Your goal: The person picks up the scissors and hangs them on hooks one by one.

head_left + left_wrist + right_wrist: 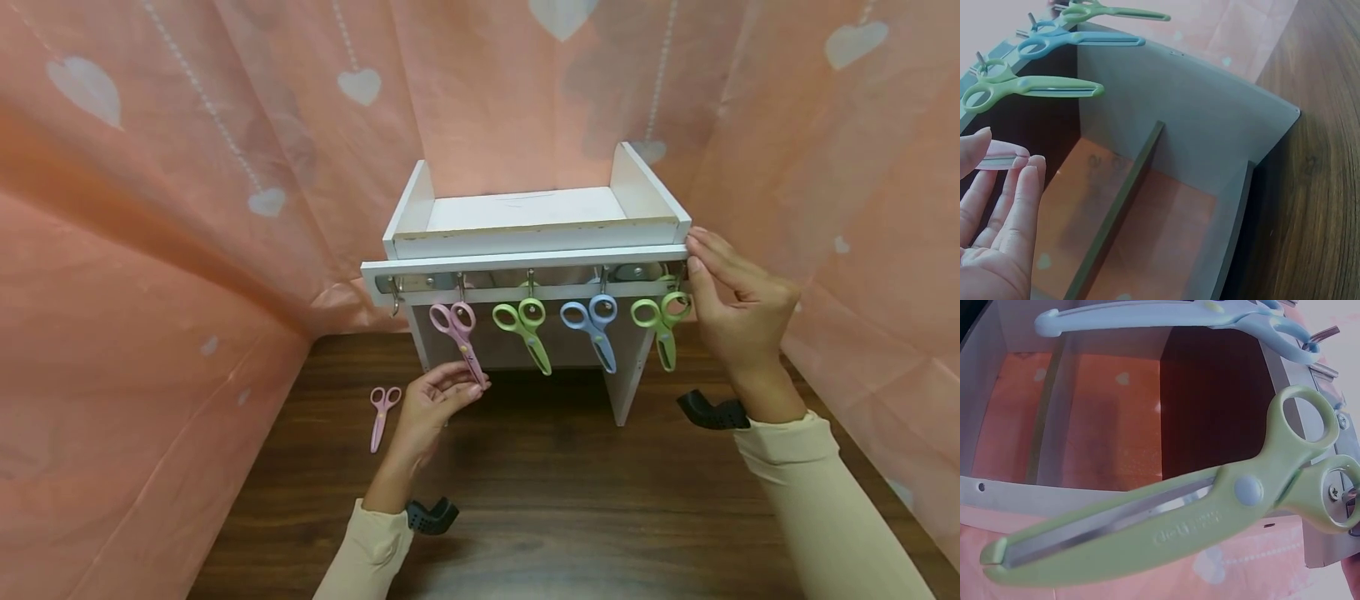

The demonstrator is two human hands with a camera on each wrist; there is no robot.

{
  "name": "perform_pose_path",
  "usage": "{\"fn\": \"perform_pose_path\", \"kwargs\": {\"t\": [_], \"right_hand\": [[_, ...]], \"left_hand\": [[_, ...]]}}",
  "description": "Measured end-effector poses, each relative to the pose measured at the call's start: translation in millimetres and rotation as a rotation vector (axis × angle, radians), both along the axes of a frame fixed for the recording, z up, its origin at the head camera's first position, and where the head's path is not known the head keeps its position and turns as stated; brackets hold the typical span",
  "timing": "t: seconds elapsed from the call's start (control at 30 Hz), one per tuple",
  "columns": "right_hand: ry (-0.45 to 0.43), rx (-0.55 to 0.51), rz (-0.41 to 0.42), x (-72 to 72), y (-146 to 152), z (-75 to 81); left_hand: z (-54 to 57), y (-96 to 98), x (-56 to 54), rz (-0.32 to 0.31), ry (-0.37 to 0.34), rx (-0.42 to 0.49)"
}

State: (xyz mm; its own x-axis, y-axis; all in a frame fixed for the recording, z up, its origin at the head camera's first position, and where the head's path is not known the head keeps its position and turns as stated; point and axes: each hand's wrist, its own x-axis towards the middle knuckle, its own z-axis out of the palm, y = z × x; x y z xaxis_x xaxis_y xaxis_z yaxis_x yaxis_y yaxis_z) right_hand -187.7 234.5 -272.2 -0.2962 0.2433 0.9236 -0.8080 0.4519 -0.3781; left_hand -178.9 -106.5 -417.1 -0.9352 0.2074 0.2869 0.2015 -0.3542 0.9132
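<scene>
My left hand [433,402] pinches the blade end of a pair of pink scissors [459,329], whose handle hangs at a hook on a white hook rail [517,258]. In the left wrist view, thumb and fingertips meet around the pink tip [1004,155]; the rest of these scissors is out of that view. To the right along the rail hang green scissors [525,325], blue scissors [592,325] and a second green pair [663,325], points down. My right hand [742,304] grips the rail's right end, thumb in front. The right wrist view shows the nearer green scissors [1204,512] large.
Another pink pair of scissors [381,415] lies on the dark wooden table [570,517], left of my left forearm. The rail fronts a white shelf unit [630,375] with a raised top tray [652,187]. A bare hook [393,296] is at its left end. Pink curtains [187,350] surround everything.
</scene>
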Motion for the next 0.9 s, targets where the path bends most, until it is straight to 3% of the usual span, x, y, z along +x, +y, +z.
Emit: {"fn": "perform_pose_path", "kwargs": {"t": [0.3, 0.9], "right_hand": [[-0.006, 0.012, 0.002, 2.4, -0.9, 1.5], [-0.020, 0.004, -0.015, 1.4, 0.1, 0.2]], "left_hand": [[1.4, 2.6, -1.2, -0.009, -0.020, 0.033], [-4.6, 1.1, -3.0, 0.002, 0.007, -0.026]]}}
